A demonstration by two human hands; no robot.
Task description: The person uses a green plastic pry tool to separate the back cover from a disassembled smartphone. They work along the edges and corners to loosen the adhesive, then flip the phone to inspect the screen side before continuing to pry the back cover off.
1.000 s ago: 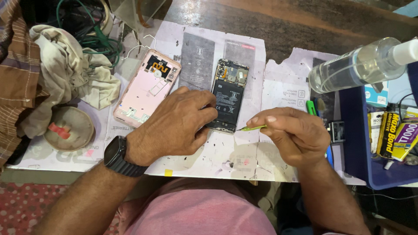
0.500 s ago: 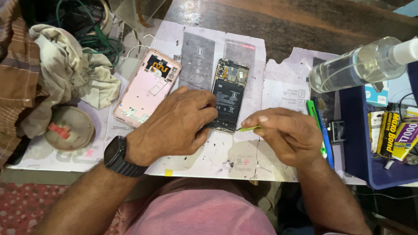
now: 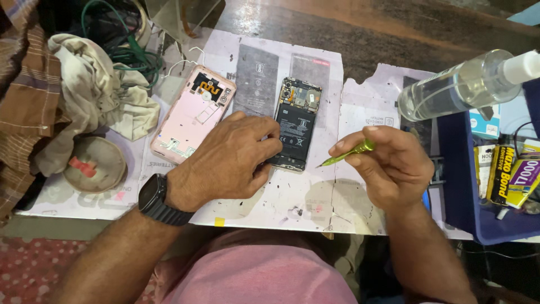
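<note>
An opened phone (image 3: 297, 125) with its black battery and circuit board showing lies face down on white paper (image 3: 315, 191). My left hand (image 3: 230, 157), with a black watch on the wrist, rests on the phone's lower left edge and holds it down. My right hand (image 3: 388, 166) grips a small green screwdriver (image 3: 346, 153); its tip points left, just off the phone's lower right corner and apart from it. The phone's pink back cover (image 3: 194, 115) lies inside up to the left of my left hand.
A clear spray bottle (image 3: 461, 84) lies at the right above a blue tray (image 3: 478, 186) of glue tubes. Crumpled cloth (image 3: 95, 95) and green cable (image 3: 129, 50) sit at the far left, with a round dish (image 3: 93, 163) below them.
My right hand has lifted and turned a little to the right, drawing the screwdriver tip away from the phone's lower edge. The left hand has stayed on the phone.
</note>
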